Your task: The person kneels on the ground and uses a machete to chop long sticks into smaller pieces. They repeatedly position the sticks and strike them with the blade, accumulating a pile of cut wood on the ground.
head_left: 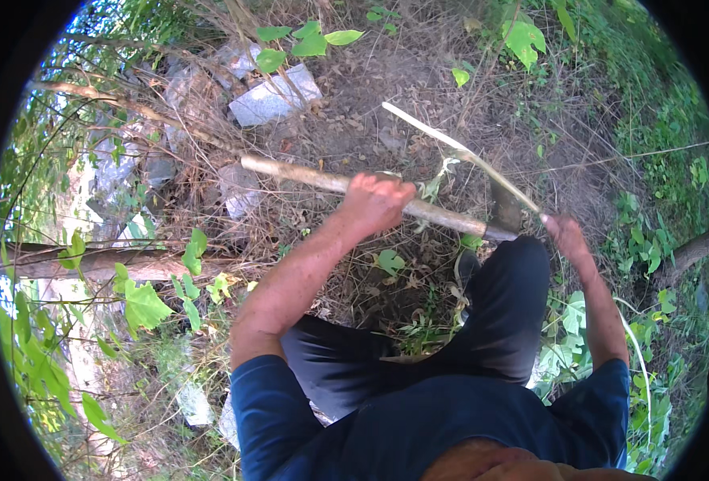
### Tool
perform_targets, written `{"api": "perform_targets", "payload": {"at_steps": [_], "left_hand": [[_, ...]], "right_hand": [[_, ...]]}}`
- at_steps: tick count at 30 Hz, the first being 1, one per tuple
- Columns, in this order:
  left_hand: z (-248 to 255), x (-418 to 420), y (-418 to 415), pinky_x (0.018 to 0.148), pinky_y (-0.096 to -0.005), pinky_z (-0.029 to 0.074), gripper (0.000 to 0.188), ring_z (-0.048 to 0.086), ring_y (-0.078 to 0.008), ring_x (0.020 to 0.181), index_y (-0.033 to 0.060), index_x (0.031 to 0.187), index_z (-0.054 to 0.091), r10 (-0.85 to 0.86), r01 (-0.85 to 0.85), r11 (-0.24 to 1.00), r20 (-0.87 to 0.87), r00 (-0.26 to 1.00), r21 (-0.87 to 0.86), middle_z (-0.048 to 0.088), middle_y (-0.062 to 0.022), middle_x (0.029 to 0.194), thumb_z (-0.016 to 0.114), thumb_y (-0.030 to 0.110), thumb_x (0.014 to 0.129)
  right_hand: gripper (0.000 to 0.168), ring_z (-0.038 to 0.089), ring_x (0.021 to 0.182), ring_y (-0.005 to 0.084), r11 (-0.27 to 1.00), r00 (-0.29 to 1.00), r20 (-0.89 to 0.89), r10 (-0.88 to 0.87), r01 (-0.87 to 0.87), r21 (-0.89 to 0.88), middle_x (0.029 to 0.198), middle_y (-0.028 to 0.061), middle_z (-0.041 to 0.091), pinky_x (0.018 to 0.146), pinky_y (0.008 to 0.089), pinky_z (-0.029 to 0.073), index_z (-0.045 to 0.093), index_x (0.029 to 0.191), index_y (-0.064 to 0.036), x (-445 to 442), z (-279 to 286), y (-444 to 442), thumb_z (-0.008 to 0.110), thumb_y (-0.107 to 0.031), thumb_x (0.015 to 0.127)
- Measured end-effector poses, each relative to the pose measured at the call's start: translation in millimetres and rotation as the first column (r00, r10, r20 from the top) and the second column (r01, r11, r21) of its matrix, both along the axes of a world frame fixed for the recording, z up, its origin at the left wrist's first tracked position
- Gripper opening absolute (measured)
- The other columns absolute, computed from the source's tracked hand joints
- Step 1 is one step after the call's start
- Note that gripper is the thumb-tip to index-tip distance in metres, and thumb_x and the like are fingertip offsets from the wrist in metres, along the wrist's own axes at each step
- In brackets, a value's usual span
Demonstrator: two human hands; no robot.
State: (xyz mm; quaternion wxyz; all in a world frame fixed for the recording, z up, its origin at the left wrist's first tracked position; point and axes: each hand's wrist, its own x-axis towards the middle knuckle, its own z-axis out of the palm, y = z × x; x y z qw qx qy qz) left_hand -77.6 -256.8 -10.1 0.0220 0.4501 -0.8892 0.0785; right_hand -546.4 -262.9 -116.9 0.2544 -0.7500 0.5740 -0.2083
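My left hand [378, 197] is wrapped around the middle of a thick wooden handle [294, 172]. At the handle's right end, by my raised knee, a dark metal blade [505, 207] stands out from the shaft like a hoe's; its exact kind is unclear. With my right hand [562, 231] I grip the lower end of a thin stick [499, 175], which slants up and left past the blade. Its far part is pale and looks peeled. Shredded pale green strips [440, 180], likely bark, hang near the stick's middle, above the handle.
Grey stone blocks [276, 95] lie at the upper left among dry branches [150, 111]. A tree trunk [144, 263] comes in from the left. Green vines [637, 234] grow on the right, where another pale curved stem [640, 355] lies near my right elbow. Dry leaves cover the ground [354, 126].
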Motion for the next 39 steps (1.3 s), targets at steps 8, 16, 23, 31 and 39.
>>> {"api": "perform_targets", "payload": {"at_steps": [8,16,23,31,39], "left_hand": [[115,265,13,0.051,-0.0368,0.057,0.016,0.07,-0.0234,0.062,0.0121,0.091,0.07,0.964,-0.914,0.266,0.065,0.258,-0.307,0.072,-0.0063,0.078,0.065,0.027,0.088],[39,229,86,0.039,-0.0306,0.051,0.012,0.061,-0.015,0.046,0.0111,0.091,0.067,0.893,-0.843,0.442,0.066,0.444,-0.307,0.065,-0.005,0.064,0.059,0.019,0.089],[0,121,113,0.072,-0.0399,0.058,0.022,0.072,-0.0232,0.078,0.0165,0.104,0.071,0.771,-0.78,0.612,0.12,0.625,0.132,0.072,-0.007,0.08,0.062,0.017,0.084],[-83,58,123,0.084,-0.0374,0.056,0.026,0.068,-0.0245,0.105,0.0133,0.108,0.072,0.635,-0.693,0.526,0.314,0.706,0.493,0.07,-0.0084,0.112,0.068,0.019,0.082],[-167,9,151,0.077,-0.041,0.055,0.027,0.069,-0.025,0.101,0.0132,0.104,0.073,0.436,-0.539,0.591,0.324,0.839,0.6,0.071,-0.006,0.106,0.072,0.02,0.078]], "right_hand": [[0.043,0.054,0.059,0.0236,0.835,0.833,0.075,-0.548,0.54,0.104,0.067,0.0122,0.062,0.059,0.0403,0.044,0.071,0.102,-0.001,-207,-90,98,0.061,-0.042,0.094],[0.044,0.051,0.059,0.0258,0.992,0.994,-0.006,-0.106,0.106,0.073,0.067,0.0141,0.058,0.059,0.0398,0.043,0.067,0.099,0.002,-87,-69,11,0.058,-0.041,0.097],[0.044,0.05,0.058,0.021,0.984,0.988,0.016,-0.155,0.152,0.097,0.063,0.0098,0.056,0.058,0.0368,0.043,0.067,0.089,0.0,-18,-31,12,0.056,-0.041,0.098],[0.044,0.045,0.052,0.014,0.985,0.979,0.117,-0.167,0.162,0.054,0.058,0.0037,0.05,0.05,0.0323,0.038,0.06,0.075,-0.001,-30,-45,8,0.051,-0.036,0.101],[0.043,0.045,0.054,0.0081,0.952,0.946,0.131,-0.297,0.304,-0.036,0.06,-0.0015,0.051,0.048,0.0283,0.037,0.063,0.079,-0.002,-35,-43,-1,0.053,-0.037,0.101]]}}
